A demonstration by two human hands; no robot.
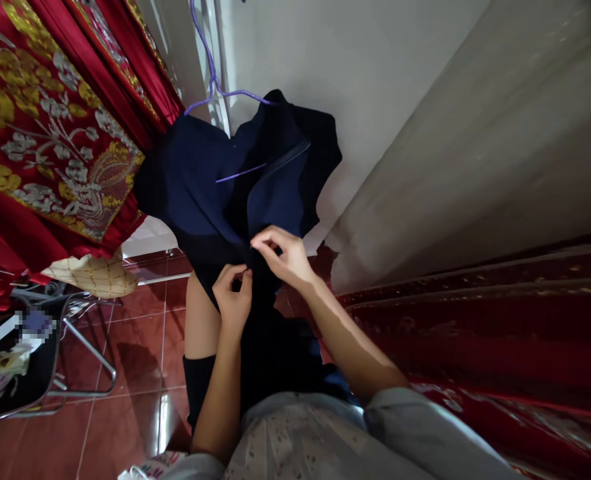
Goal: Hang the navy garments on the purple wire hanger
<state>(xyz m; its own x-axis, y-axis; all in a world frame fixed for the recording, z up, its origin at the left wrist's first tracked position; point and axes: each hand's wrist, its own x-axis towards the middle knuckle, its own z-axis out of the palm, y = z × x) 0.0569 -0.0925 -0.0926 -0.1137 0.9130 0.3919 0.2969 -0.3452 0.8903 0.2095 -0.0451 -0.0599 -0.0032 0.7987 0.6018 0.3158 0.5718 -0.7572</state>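
A dark blue short-sleeved top [190, 180] hangs from a purple hanger [210, 87], its front open at the upper part so that the hanger's lower bar shows inside. My right hand [285, 259] pinches the front edge of the top between thumb and forefinger. Just below and to the left, my left hand [234, 293] is closed in a pinch on the same front edge. The two hands are close together but apart. What exactly lies between the fingertips is too small and dark to make out.
Red cloth with gold and silver embroidery [55, 127] hangs at the left. Below it, a black chair with metal legs [88, 340] holds several small items. A pale wall [365, 60] stands behind, pale cloth [425, 180] and red cloth [475, 347] at the right.
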